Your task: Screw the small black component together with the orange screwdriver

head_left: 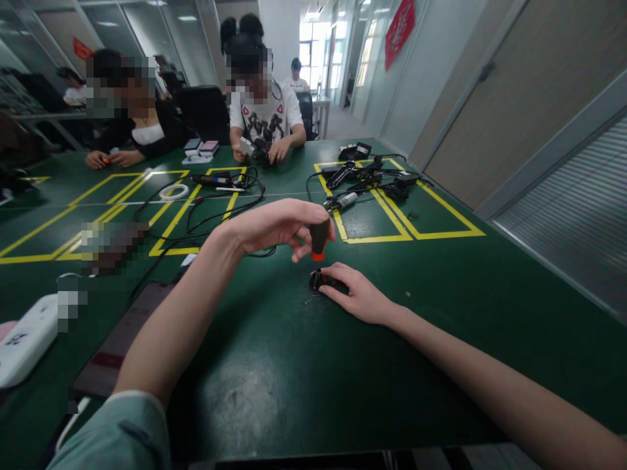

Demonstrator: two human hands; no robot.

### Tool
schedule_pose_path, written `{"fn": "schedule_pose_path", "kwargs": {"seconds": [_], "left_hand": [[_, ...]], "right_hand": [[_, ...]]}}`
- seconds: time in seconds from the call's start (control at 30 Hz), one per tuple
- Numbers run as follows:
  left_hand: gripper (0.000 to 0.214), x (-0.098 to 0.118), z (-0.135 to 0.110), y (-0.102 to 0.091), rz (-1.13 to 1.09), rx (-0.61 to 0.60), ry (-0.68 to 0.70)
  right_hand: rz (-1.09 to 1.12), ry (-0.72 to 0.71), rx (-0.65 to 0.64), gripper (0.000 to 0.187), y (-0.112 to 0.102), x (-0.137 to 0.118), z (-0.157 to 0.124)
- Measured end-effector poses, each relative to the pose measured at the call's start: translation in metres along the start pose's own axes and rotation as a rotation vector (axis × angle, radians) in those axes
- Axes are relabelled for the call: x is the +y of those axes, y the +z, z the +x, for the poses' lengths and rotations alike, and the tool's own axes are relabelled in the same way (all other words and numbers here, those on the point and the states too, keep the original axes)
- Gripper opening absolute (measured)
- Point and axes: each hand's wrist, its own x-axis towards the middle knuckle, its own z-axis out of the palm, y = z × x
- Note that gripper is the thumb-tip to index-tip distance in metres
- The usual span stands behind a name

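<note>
My left hand [274,225] is closed around the black and orange handle of a screwdriver [319,240], held upright with its tip down. The tip points into a small black part [316,282] lying on the green table [274,378]. My right hand [355,294] rests flat on the table beside that part, its fingers pressed against the part's right side and holding it in place.
Black cables [210,205], a tape roll [174,191] and tools [362,176] lie among yellow floor-tape rectangles at the far side. Two seated people [264,117] work across the table. A white device [24,339] and a dark flat panel [122,339] sit at my left.
</note>
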Motion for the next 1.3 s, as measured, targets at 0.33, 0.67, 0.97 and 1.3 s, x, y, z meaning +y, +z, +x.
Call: {"fn": "schedule_pose_path", "kwargs": {"seconds": [0.33,0.67,0.97,1.3], "left_hand": [[0.032,0.000,0.000,-0.001,-0.081,-0.022,-0.026],[0.039,-0.002,0.001,-0.001,-0.044,-0.064,-0.032],[0.030,-0.001,0.001,-0.001,-0.070,-0.028,-0.035],[0.031,0.007,0.000,0.011,0.266,0.213,0.057]], "right_hand": [[0.010,0.010,-0.004,0.025,0.000,0.001,0.000],[0.002,0.013,-0.007,0.025,-0.001,0.002,0.000],[0.001,0.003,-0.016,0.025,-0.001,0.001,0.001],[0.011,0.018,-0.019,0.025,-0.001,0.002,0.000]]}}
